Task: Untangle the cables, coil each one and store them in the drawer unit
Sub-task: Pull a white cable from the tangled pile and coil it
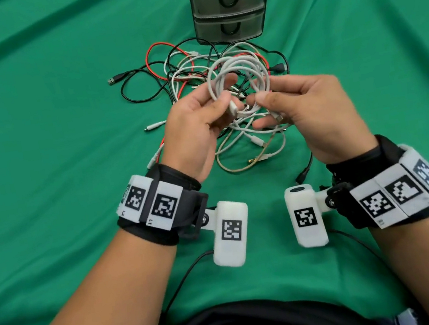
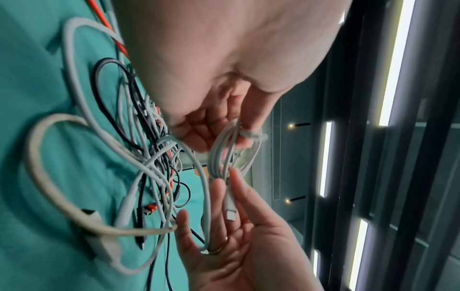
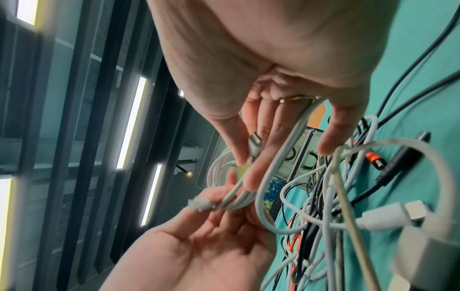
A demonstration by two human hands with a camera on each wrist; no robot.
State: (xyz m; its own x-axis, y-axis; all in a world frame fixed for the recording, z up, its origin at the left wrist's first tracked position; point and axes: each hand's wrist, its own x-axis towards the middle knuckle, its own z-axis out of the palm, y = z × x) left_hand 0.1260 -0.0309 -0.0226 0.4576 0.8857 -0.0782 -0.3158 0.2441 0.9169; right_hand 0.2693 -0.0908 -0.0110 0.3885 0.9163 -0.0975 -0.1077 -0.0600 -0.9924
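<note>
Both hands (image 1: pixel 244 112) on white coil (image 1: pixel 238 74)

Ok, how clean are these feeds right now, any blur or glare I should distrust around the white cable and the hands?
Head view: sharp, evenly lit, the coiled white cable between left hand and right hand clear; the drawer unit bends with wide-angle distortion. Left wrist view: near tangled cables blurred, ceiling lights blown out. Right wrist view: foreground plugs soft, light glare at left.

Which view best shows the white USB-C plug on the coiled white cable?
Left wrist: the white USB-C plug lies sharp and unobstructed against the right hand's fingers. The right wrist view shows it foreshortened behind the thumb. The head view shows only a small blurred tip.
</note>
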